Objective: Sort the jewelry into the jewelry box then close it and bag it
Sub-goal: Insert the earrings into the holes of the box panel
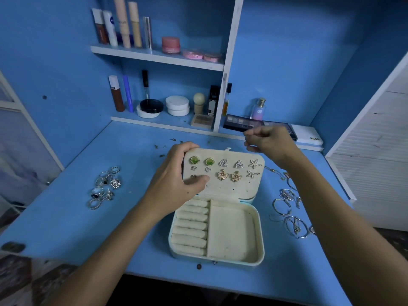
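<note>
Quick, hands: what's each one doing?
Left hand: grips the earring panel at its left edge.
Right hand: fingers pinched behind the panel; contents cannot be told.

Dim bluish light, soft shadows, wide-angle bending at edges

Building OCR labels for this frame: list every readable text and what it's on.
"SB" on the small perfume bottle by the back wall.
"NUDE", faint, on the white box at the desk's right rear.
Print on the eyeshadow palette: blurred.
Labels on the tubes on the upper shelf: too blurred to read.
</note>
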A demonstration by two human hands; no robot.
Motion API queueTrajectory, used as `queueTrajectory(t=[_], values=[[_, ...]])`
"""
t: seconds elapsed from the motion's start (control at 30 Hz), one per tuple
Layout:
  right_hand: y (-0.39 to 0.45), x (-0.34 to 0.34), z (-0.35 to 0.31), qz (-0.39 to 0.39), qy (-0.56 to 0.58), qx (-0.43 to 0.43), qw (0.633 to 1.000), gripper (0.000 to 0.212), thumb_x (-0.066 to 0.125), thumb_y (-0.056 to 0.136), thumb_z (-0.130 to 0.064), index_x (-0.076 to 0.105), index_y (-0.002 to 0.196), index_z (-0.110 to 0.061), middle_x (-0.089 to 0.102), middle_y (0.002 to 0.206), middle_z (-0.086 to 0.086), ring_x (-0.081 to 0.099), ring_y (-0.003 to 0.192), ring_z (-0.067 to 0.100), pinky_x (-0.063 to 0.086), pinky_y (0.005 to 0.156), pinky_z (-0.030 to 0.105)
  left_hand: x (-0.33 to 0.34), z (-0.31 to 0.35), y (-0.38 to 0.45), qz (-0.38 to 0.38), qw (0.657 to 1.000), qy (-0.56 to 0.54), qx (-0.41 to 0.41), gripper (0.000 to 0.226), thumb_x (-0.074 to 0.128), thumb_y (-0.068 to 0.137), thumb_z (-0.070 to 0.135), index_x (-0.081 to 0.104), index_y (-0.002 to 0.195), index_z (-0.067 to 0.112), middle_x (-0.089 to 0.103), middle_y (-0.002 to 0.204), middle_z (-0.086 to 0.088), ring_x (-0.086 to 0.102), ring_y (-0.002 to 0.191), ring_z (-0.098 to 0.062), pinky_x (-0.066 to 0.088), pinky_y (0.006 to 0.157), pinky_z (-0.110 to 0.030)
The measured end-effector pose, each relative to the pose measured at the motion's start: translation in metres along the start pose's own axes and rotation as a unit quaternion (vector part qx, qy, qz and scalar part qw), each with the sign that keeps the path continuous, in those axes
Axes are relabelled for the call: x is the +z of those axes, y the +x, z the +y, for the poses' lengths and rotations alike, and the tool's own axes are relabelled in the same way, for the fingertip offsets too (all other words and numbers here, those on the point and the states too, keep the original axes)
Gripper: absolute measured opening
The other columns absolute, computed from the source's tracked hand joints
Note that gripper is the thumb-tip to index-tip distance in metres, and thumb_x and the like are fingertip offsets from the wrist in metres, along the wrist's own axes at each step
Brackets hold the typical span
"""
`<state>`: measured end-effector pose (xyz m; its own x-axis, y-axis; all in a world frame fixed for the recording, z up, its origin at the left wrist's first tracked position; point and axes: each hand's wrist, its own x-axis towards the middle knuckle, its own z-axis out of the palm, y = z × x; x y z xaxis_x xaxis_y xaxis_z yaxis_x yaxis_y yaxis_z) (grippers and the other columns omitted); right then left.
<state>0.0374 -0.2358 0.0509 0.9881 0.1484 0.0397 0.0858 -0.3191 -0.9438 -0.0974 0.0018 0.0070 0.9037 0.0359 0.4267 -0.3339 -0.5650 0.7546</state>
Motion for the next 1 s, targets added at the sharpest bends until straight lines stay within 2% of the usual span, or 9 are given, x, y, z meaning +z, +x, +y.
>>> queueTrajectory(t=[0.07, 0.13, 0.27, 0.37, 0.47, 0.6, 0.8, 1.0], values=[[-0.01, 0.003, -0.001, -0.01, 0.01, -0.003, 1.0, 0.008, 0.066, 0.093, -0.002, 0.072, 0.093, -0.008, 0.072, 0.09, 0.01, 0.073, 0.076, 0.011, 0.058, 0.072, 0.019, 0.0, 0.002, -0.007, 0.024, 0.999, 0.009, 0.031, 0.063, 0.083, 0.076, 0.026, 0.036, 0.111, 0.05, 0.054, 0.105, 0.02, 0.057, 0.093, 0.0, 0.045, 0.071, -0.016], [-0.019, 0.007, -0.002, -0.027, 0.01, -0.008, 1.0, 0.01, 0.064, 0.095, -0.003, 0.072, 0.097, -0.007, 0.072, 0.091, 0.011, 0.073, 0.078, 0.011, 0.058, 0.073, 0.018, -0.001, 0.002, -0.013, 0.041, 0.997, 0.02, 0.062, 0.059, 0.085, 0.074, 0.023, 0.039, 0.107, 0.042, 0.053, 0.098, 0.019, 0.055, 0.082, 0.001, 0.04, 0.066, -0.01], [-0.035, 0.016, -0.006, -0.064, 0.01, -0.023, 0.998, 0.012, 0.062, 0.096, -0.004, 0.072, 0.095, -0.01, 0.071, 0.09, 0.007, 0.072, 0.079, 0.01, 0.059, 0.074, 0.021, -0.004, -0.002, -0.023, 0.047, 0.989, 0.049, 0.132, 0.05, 0.085, 0.07, 0.023, 0.048, 0.104, 0.024, 0.047, 0.093, 0.021, 0.052, 0.082, 0.007, 0.037, 0.069, -0.003], [-0.043, 0.022, -0.011, -0.1, 0.008, -0.018, 0.995, 0.009, 0.063, 0.095, -0.004, 0.072, 0.095, -0.007, 0.071, 0.088, 0.008, 0.072, 0.083, 0.015, 0.061, 0.074, 0.026, -0.006, -0.006, -0.026, 0.034, 0.983, 0.066, 0.168, 0.041, 0.073, 0.069, 0.031, 0.049, 0.101, 0.022, 0.043, 0.09, 0.02, 0.049, 0.076, 0.003, 0.035, 0.068, -0.004], [-0.05, 0.027, -0.012, -0.127, -0.002, -0.017, 0.992, 0.008, 0.065, 0.093, -0.002, 0.073, 0.094, -0.004, 0.072, 0.084, 0.01, 0.071, 0.081, 0.017, 0.061, 0.075, 0.028, -0.007, -0.01, -0.028, 0.022, 0.979, 0.066, 0.19, 0.043, 0.074, 0.067, 0.034, 0.049, 0.1, 0.022, 0.04, 0.091, 0.022, 0.048, 0.073, -0.003, 0.034, 0.067, -0.005], [-0.057, 0.032, -0.011, -0.152, -0.02, -0.012, 0.988, 0.012, 0.063, 0.095, -0.002, 0.074, 0.095, -0.005, 0.073, 0.082, 0.012, 0.07, 0.077, 0.014, 0.061, 0.077, 0.031, -0.007, -0.011, -0.028, 0.023, 0.977, 0.053, 0.204, 0.042, 0.077, 0.07, 0.034, 0.051, 0.1, 0.02, 0.04, 0.094, 0.022, 0.047, 0.073, -0.004, 0.033, 0.069, -0.005], [-0.065, 0.039, -0.013, -0.176, -0.047, -0.034, 0.983, 0.019, 0.061, 0.096, -0.002, 0.077, 0.097, -0.013, 0.072, 0.084, 0.006, 0.069, 0.078, 0.012, 0.061, 0.077, 0.028, -0.008, -0.014, -0.029, 0.013, 0.975, 0.051, 0.217, 0.046, 0.081, 0.072, 0.037, 0.051, 0.102, 0.02, 0.039, 0.096, 0.022, 0.049, 0.073, -0.009, 0.033, 0.07, -0.006], [-0.071, 0.045, -0.021, -0.194, -0.089, -0.048, 0.976, 0.011, 0.064, 0.094, -0.002, 0.072, 0.09, -0.009, 0.071, 0.08, 0.005, 0.071, 0.073, 0.013, 0.059, 0.074, 0.025, -0.007, -0.015, -0.029, 0.011, 0.975, 0.05, 0.214, 0.044, 0.079, 0.072, 0.036, 0.052, 0.103, 0.02, 0.04, 0.098, 0.024, 0.049, 0.073, -0.009, 0.033, 0.071, -0.006]])
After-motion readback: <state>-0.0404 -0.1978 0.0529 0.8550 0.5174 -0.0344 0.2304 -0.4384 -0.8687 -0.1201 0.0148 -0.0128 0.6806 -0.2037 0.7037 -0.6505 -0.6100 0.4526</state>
